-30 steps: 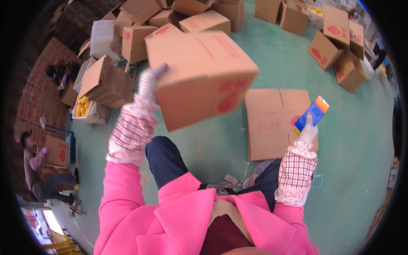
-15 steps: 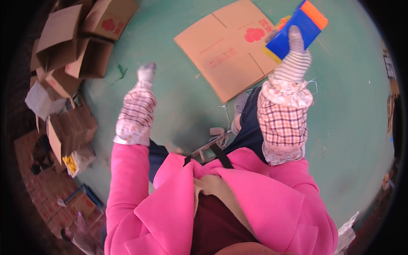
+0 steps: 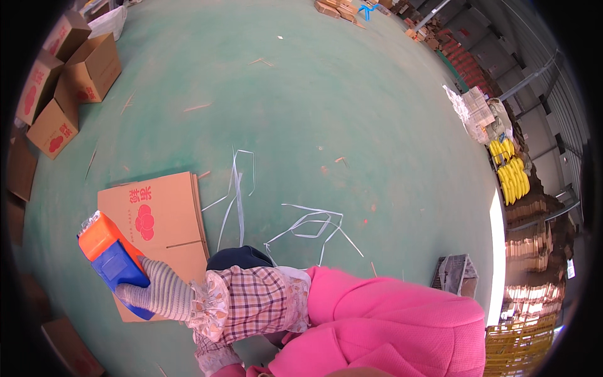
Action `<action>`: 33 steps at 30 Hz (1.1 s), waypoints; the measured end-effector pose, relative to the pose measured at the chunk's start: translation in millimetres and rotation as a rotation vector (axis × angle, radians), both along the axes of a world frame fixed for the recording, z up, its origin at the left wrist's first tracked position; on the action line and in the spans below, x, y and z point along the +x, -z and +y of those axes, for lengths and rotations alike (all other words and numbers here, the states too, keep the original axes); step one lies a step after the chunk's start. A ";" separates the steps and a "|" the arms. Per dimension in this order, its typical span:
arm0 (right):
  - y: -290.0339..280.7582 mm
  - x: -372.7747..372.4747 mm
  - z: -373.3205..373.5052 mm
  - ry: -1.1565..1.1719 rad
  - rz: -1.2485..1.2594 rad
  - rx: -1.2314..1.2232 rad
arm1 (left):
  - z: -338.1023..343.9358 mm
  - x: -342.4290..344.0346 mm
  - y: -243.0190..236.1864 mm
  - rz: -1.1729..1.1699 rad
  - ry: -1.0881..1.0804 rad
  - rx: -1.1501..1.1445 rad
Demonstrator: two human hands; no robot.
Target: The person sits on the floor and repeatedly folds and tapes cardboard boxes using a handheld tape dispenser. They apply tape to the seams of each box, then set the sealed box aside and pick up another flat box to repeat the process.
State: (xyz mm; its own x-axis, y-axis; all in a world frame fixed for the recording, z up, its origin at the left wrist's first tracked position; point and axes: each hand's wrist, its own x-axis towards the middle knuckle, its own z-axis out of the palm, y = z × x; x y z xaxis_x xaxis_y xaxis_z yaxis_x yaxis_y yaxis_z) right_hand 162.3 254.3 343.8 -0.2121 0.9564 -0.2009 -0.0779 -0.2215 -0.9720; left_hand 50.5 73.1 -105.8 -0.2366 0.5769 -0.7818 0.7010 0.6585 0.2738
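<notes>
My right hand (image 3: 157, 286), in a striped knit glove, is closed around a blue and orange tape dispenser (image 3: 114, 264). Clear film shows at the dispenser's orange end. Below it lies a stack of flat brown cartons (image 3: 169, 210) with red fruit printing, partly covered by my right hand and sleeve. Of my left arm only a plaid sleeve cuff (image 3: 217, 358) shows beneath the right forearm; the left hand itself is hidden.
Opened cartons (image 3: 93, 68) stand piled at the far left. Loose white straps (image 3: 314, 220) lie on the green floor beyond my right arm. A grey crate (image 3: 457, 275) sits at the right, near stacked cardboard (image 3: 534, 257) and yellow bundles (image 3: 512, 179).
My view has swung right, so the carton stack now appears at lower left. The right arm now reaches leftward across my body, still gripping the tape dispenser. My left hand has gone out of sight.
</notes>
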 end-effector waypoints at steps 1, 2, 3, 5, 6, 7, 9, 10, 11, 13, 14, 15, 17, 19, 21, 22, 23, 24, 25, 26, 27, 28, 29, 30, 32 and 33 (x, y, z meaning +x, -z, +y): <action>-0.6 5.5 -0.9 0.004 0.007 0.012 | 4.4 3.2 -1.1 -0.004 0.006 0.006; 0.5 11.2 0.4 0.013 -0.102 0.143 | 10.7 8.0 -1.4 -0.020 0.011 0.013; 0.8 17.4 -0.1 0.019 -0.100 0.139 | 16.3 13.1 -3.1 -0.028 0.013 0.020; 0.4 24.3 -2.8 0.013 -0.136 -0.016 | 28.0 23.1 -7.1 -0.049 0.013 0.038; -0.6 25.0 -5.0 0.030 -0.033 -0.038 | 32.1 26.3 -10.2 -0.063 0.011 0.047; -1.9 24.6 -7.4 0.045 0.071 -0.058 | 37.5 30.5 -12.5 -0.075 0.009 0.058; -4.2 23.7 -10.1 0.061 0.164 -0.067 | 45.5 36.8 -16.4 -0.105 0.004 0.070; -5.3 23.0 -10.7 0.062 0.155 -0.059 | 47.7 39.3 -18.0 -0.118 -0.004 0.073; -6.3 22.9 -10.8 0.058 0.111 -0.074 | 50.9 40.7 -18.9 -0.134 -0.011 0.075; -8.0 24.5 -13.9 0.054 0.020 -0.049 | 53.7 42.6 -20.5 -0.170 -0.043 0.074; -9.2 24.7 -14.1 0.060 -0.062 -0.052 | 54.9 43.1 -21.2 -0.189 -0.061 0.078; -9.5 26.4 -13.9 0.052 -0.031 -0.046 | 55.5 43.9 -21.9 -0.207 -0.085 0.078; -9.7 27.9 -12.6 0.062 -0.042 -0.048 | 57.3 45.7 -24.2 -0.263 -0.159 0.077; -8.3 26.4 -9.3 0.074 0.101 -0.069 | 60.1 47.9 -29.1 -0.339 -0.261 0.074; -3.2 26.3 -7.8 0.087 0.137 -0.088 | 64.6 47.3 -40.2 -0.449 -0.399 0.088; 0.2 25.9 -8.2 0.090 0.120 -0.094 | 67.3 45.0 -49.3 -0.534 -0.497 0.104; 3.8 25.1 -8.8 0.110 0.098 -0.093 | 69.5 39.8 -61.5 -0.628 -0.599 0.135; 7.3 23.0 -8.0 0.106 0.097 -0.075 | 72.3 31.9 -76.5 -0.727 -0.687 0.178; 11.4 23.3 -6.6 0.115 0.091 -0.052 | 73.8 20.2 -95.1 -0.827 -0.776 0.233; 14.1 19.9 -5.4 0.122 0.074 -0.026 | 73.5 5.1 -115.9 -0.916 -0.827 0.314; 17.2 19.9 -3.1 0.165 0.221 -0.043 | 71.2 -17.0 -141.4 -1.022 -0.883 0.423; 20.3 20.0 0.1 0.204 0.356 -0.062 | 67.0 -39.5 -167.7 -1.097 -0.918 0.563; 22.6 20.6 3.3 0.217 0.471 -0.110 | 59.4 -63.9 -195.2 -1.117 -0.981 0.693; 26.9 26.2 8.2 0.217 0.497 -0.122 | 46.4 -82.6 -218.5 -1.197 -1.150 0.755; 34.2 37.7 20.1 0.249 0.461 -0.237 | 14.8 -119.0 -260.9 -1.310 -1.362 0.929; 37.7 41.9 24.9 0.299 0.434 -0.305 | -2.7 -133.2 -278.1 -1.412 -1.383 1.010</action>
